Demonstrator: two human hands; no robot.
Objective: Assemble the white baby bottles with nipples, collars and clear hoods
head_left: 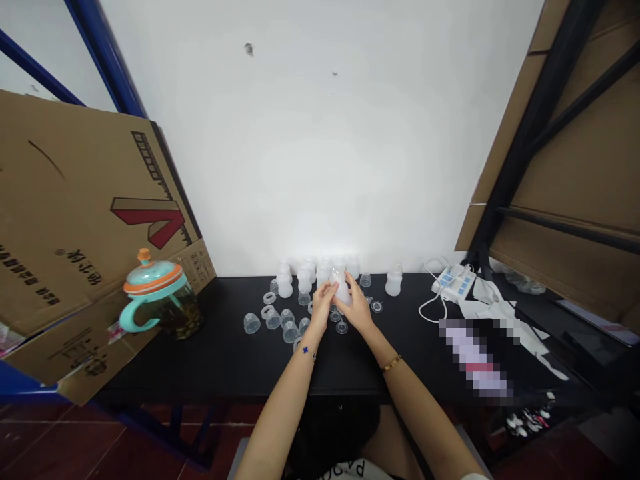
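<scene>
Between my two hands is a small white baby bottle (342,292) with a clear nipple on top. My left hand (325,305) closes on its left side, fingers near the neck. My right hand (356,303) wraps the other side of the same bottle. Behind them, several white bottles (304,277) stand grouped against the wall. One assembled bottle (394,280) stands apart on the right. Clear dome caps (251,323) lie scattered left of my hands, with a few ring collars (269,298) among them. Near my right hand are clear nipple pieces (377,307).
A black table (220,367) holds everything. On the left stand a teapot-like jug (165,293) with a turquoise handle and a large cardboard sheet (85,220). A white power strip (454,283) with cables, crumpled white paper (493,310) and a pixelated patch (475,360) lie on the right.
</scene>
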